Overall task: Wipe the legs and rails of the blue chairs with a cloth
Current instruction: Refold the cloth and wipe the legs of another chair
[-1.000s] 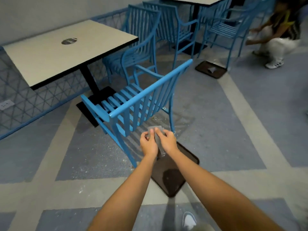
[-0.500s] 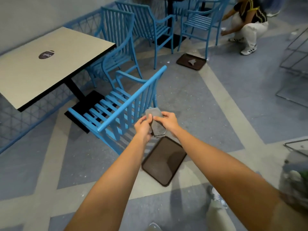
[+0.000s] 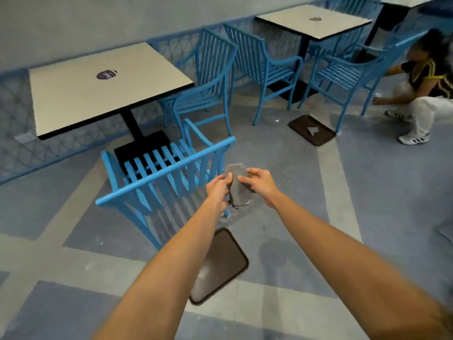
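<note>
Hands meet in the middle of the view, both arms stretched forward: the left hand (image 3: 219, 190) and the right hand (image 3: 261, 184) each pinch a side of a grey cloth (image 3: 238, 186), fingers closed on its edges, so that it hangs folded and upright between them in the air. The cloth is just beside the right end of the back rail of the nearest blue chair (image 3: 161, 176), close to it but, as far as can be seen, not touching. That chair faces away from the camera toward a pale square table (image 3: 98, 89) on a black pedestal, its slatted seat visible past the back slats. On the floor below the arms lies a dark brown tray (image 3: 220, 266), bare except for a dull sheen, partly hidden by the left forearm. Further back stand three more blue chairs: one (image 3: 208, 82) pushed against the near table, one (image 3: 262, 67) turned toward a second table (image 3: 316, 20), and one (image 3: 348, 72) to the right of it. A second brown tray (image 3: 312, 130) lies on the floor by that last chair with a small pale scrap on it. At the right edge another person (image 3: 426, 94) crouches, an arm reaching toward the chair; the figure is blurred.
</note>
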### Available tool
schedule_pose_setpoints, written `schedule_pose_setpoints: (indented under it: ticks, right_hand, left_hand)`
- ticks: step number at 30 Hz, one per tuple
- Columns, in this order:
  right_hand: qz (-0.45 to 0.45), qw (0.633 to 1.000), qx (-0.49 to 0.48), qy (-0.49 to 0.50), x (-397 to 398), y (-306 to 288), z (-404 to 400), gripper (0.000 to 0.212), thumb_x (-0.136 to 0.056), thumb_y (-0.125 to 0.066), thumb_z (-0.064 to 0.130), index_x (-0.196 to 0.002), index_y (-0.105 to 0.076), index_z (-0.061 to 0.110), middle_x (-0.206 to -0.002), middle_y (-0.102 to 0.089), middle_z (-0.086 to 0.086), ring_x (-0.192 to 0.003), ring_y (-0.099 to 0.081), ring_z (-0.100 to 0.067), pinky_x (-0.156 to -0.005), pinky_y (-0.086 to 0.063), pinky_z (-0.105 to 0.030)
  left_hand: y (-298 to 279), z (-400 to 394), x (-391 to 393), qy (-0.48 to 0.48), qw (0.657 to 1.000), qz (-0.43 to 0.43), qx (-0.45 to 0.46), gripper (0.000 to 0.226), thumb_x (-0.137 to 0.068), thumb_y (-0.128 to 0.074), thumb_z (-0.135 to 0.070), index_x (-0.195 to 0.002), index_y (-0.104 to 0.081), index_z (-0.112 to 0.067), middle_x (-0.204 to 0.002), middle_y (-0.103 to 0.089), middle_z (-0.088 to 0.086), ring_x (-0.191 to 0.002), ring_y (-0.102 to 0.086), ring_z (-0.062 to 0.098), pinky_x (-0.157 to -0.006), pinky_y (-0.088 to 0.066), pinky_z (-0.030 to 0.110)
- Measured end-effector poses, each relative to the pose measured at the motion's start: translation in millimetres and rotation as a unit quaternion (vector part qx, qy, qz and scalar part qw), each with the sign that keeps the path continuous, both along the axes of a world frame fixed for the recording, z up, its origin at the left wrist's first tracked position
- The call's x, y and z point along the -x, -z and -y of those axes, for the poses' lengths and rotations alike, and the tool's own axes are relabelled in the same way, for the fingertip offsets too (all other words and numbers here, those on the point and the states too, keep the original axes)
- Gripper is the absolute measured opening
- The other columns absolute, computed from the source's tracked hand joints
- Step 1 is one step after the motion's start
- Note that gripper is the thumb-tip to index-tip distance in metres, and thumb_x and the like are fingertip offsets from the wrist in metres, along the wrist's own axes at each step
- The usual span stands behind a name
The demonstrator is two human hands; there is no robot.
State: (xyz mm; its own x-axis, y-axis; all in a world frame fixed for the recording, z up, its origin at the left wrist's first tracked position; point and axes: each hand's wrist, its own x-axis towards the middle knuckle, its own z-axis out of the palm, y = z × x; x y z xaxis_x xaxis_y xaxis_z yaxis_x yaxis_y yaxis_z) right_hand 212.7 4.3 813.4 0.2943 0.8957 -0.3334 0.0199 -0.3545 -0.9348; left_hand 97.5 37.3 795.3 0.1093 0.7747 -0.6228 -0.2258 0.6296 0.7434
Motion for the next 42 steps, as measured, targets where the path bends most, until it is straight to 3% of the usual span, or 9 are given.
schedule_pose_setpoints:
  ticks: [7, 10, 14, 19, 25, 31, 35, 39, 42]
  right_hand:
    - [-0.005, 0.998, 0.010, -0.058, -65, 9, -38, 0.034, -0.082, -0.070, 0.001, -0.115, -0.061, -0.004, -0.092, -0.065, -0.011, -0.079, -0.061, -0.016, -0.059, -0.049, -0.015]
    - [-0.008, 0.996, 0.017, -0.082, -85, 22, -62, 0.037, -0.082, -0.069, -0.002, -0.117, -0.060, -0.009, -0.097, -0.063, -0.015, -0.074, -0.060, -0.015, -0.058, -0.049, -0.013]
    - [0.007, 0.991, 0.027, -0.134, -106, 38, -97, 0.038, -0.081, -0.069, -0.004, -0.117, -0.058, -0.009, -0.099, -0.066, -0.023, -0.069, -0.059, -0.010, -0.061, -0.050, -0.015]
    - [0.034, 0.974, 0.057, -0.218, -133, 50, -157, 0.040, -0.081, -0.069, -0.005, -0.119, -0.056, -0.003, -0.072, -0.056, -0.002, -0.063, -0.053, -0.008, -0.043, -0.043, -0.008]
    - [0.070, 0.946, 0.061, -0.310, -154, 48, -218, 0.041, -0.083, -0.071, 0.004, -0.122, -0.059, 0.002, -0.102, -0.062, -0.014, -0.091, -0.058, -0.018, -0.056, -0.045, -0.014]
    - [0.080, 0.910, 0.080, -0.398, -166, 51, -266, 0.038, -0.079, -0.074, 0.000, -0.115, -0.061, -0.003, -0.083, -0.065, -0.010, -0.067, -0.059, -0.009, -0.044, -0.044, -0.008]
    - [0.074, 0.877, 0.094, -0.466, -169, 63, -292, 0.030, -0.077, -0.074, -0.004, -0.104, -0.062, 0.000, -0.077, -0.065, -0.017, -0.065, -0.057, -0.016, -0.044, -0.044, -0.011]
    - [0.074, 0.842, 0.108, -0.524, -163, 82, -317, 0.029, -0.075, -0.077, -0.002, -0.100, -0.062, 0.004, -0.065, -0.058, -0.006, -0.058, -0.053, -0.011, -0.047, -0.044, -0.013]
    - [0.074, 0.818, 0.112, -0.559, -159, 100, -332, 0.029, -0.074, -0.078, -0.001, -0.096, -0.061, 0.007, -0.054, -0.060, 0.003, -0.050, -0.054, -0.006, -0.053, -0.045, -0.020]
  left_hand:
    - [4, -21, -72, -0.093, 0.996, 0.016, 0.005, 0.034, -0.093, -0.061, -0.035, -0.111, -0.063, -0.006, -0.091, -0.068, 0.010, -0.081, -0.065, 0.024, -0.064, -0.055, 0.037]
    - [19, -34, -94, -0.136, 0.991, 0.016, 0.008, 0.034, -0.093, -0.060, -0.037, -0.110, -0.063, -0.007, -0.100, -0.067, 0.012, -0.088, -0.065, 0.027, -0.072, -0.056, 0.042]
    - [41, -53, -115, -0.179, 0.983, 0.029, 0.006, 0.026, -0.097, -0.055, -0.030, -0.111, -0.062, -0.009, -0.107, -0.065, 0.013, -0.082, -0.064, 0.021, -0.058, -0.051, 0.034]
    - [61, -93, -147, -0.261, 0.964, 0.035, 0.026, 0.028, -0.096, -0.057, -0.023, -0.118, -0.061, -0.005, -0.120, -0.063, 0.020, -0.106, -0.060, 0.031, -0.088, -0.051, 0.044]
    - [66, -135, -173, -0.341, 0.937, 0.066, 0.042, 0.032, -0.094, -0.060, -0.025, -0.118, -0.061, -0.003, -0.113, -0.063, 0.020, -0.103, -0.061, 0.032, -0.092, -0.051, 0.048]
    - [76, -155, -183, -0.383, 0.914, 0.117, 0.056, 0.034, -0.095, -0.059, -0.023, -0.119, -0.059, 0.001, -0.083, -0.074, 0.014, -0.072, -0.072, 0.026, -0.058, -0.059, 0.039]
    - [85, -161, -192, -0.396, 0.906, 0.128, 0.076, 0.039, -0.096, -0.056, -0.029, -0.127, -0.057, -0.005, -0.111, -0.065, 0.016, -0.092, -0.063, 0.029, -0.072, -0.054, 0.045]
    - [90, -170, -201, -0.451, 0.883, 0.119, 0.054, 0.038, -0.098, -0.051, -0.027, -0.130, -0.053, -0.005, -0.104, -0.062, 0.017, -0.085, -0.058, 0.030, -0.059, -0.053, 0.035]
    - [101, -177, -210, -0.490, 0.865, 0.103, 0.041, 0.040, -0.099, -0.049, -0.028, -0.131, -0.052, -0.003, -0.109, -0.065, 0.016, -0.090, -0.062, 0.026, -0.075, -0.055, 0.042]
